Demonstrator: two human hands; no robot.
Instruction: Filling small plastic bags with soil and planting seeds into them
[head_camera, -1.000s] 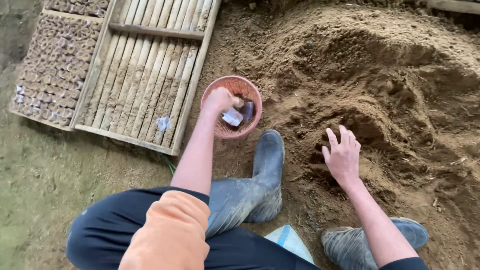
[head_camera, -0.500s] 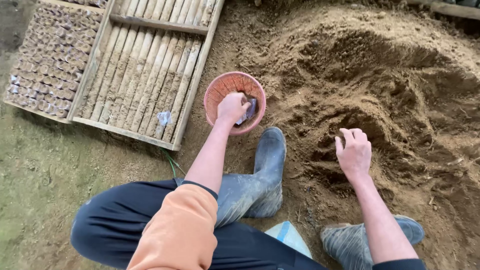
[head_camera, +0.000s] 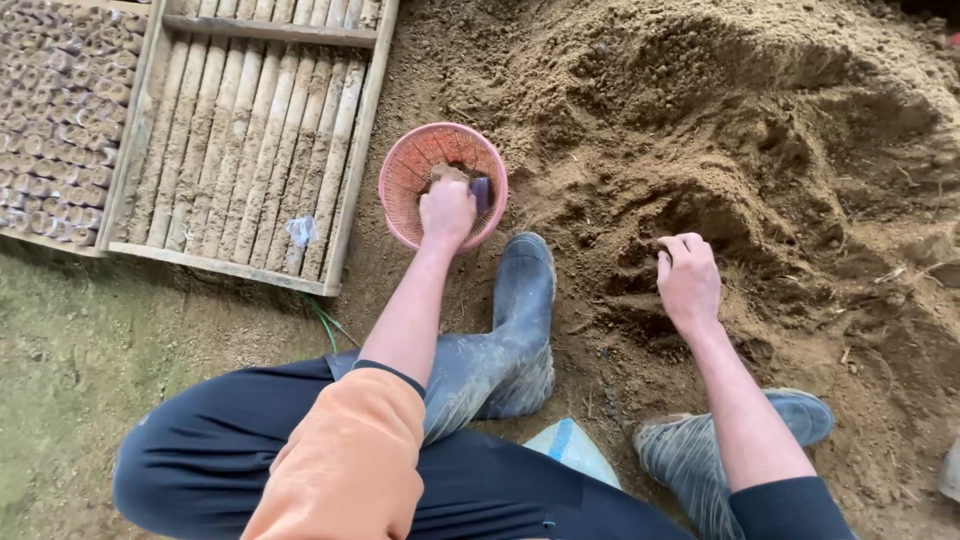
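My left hand reaches into a round pink plastic basket on the ground, fingers curled over something inside; what it grips is hidden, though a small dark piece shows beside it. My right hand rests with fingers bent on the loose brown soil heap to the right, apparently holding nothing. I crouch in grey rubber boots, the left boot just below the basket, the right boot under my right forearm.
A wooden frame filled with rows of soil-packed tubes lies left of the basket, with a second tray of small filled pots further left. A scrap of clear plastic lies on the frame. A white and blue sack sits between my legs.
My left hand has gone deeper into the basket and closed its fingers. My right hand has shifted from spread open to curled on the soil.
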